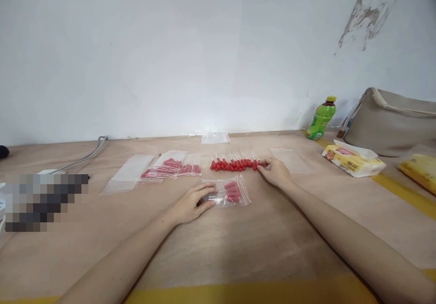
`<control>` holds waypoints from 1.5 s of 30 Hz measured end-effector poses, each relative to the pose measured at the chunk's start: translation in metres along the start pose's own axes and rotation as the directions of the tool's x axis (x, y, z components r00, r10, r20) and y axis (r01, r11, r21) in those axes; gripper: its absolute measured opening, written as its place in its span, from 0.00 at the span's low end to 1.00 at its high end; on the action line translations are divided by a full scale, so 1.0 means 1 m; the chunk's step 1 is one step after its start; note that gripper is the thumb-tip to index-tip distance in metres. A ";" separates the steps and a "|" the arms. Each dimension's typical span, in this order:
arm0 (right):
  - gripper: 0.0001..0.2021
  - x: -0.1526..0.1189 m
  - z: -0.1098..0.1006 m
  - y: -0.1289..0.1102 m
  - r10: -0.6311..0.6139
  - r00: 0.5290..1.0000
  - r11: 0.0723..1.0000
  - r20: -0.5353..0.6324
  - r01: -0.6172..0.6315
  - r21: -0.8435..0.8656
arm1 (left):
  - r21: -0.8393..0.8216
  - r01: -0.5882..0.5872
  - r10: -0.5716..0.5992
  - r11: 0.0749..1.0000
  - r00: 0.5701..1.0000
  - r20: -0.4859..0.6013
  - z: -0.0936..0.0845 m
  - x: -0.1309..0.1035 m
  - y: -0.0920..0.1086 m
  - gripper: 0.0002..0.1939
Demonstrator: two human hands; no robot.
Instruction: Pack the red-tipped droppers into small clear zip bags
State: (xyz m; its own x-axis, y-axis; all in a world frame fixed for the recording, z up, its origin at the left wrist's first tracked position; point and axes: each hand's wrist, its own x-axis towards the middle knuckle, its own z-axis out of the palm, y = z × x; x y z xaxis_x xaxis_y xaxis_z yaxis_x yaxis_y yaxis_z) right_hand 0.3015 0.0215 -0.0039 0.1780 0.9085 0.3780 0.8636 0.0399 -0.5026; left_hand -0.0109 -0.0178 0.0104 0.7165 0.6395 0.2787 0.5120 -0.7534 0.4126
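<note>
My left hand (195, 203) grips the left end of a clear zip bag (242, 194), thumb below and fingers on top. Inside this bag lie several droppers (233, 191) with red bulbs; their thin stems are hard to make out. Just beyond it is a row of loose droppers (235, 163), red bulbs toward me and clear stems pointing away. At the row's right end, my right hand (274, 171) pinches a red bulb between thumb and fingertips.
Filled zip bags (170, 165) overlap to the left, beside flat bags (127, 174). Another flat bag (296, 161) lies behind my right hand, and one (215, 138) by the wall. Rightward stand a green bottle (321, 119), a tissue pack (352, 161) and a grey-beige bag (391, 122).
</note>
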 end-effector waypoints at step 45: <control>0.04 -0.050 0.002 -0.021 0.250 0.911 0.012 0.329 -0.342 0.939 | 0.017 0.025 -0.025 1.000 1.000 0.006 -0.001 -0.001 -0.001 0.19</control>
State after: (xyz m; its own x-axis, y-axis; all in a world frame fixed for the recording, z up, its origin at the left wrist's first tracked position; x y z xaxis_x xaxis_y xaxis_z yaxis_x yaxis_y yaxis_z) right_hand 0.2732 -0.0243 -0.0137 0.2228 0.9742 -0.0368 -0.4936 0.0802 -0.8660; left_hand -0.0127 -0.0176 0.0110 0.7062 0.6573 0.2633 0.5376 -0.7397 0.4048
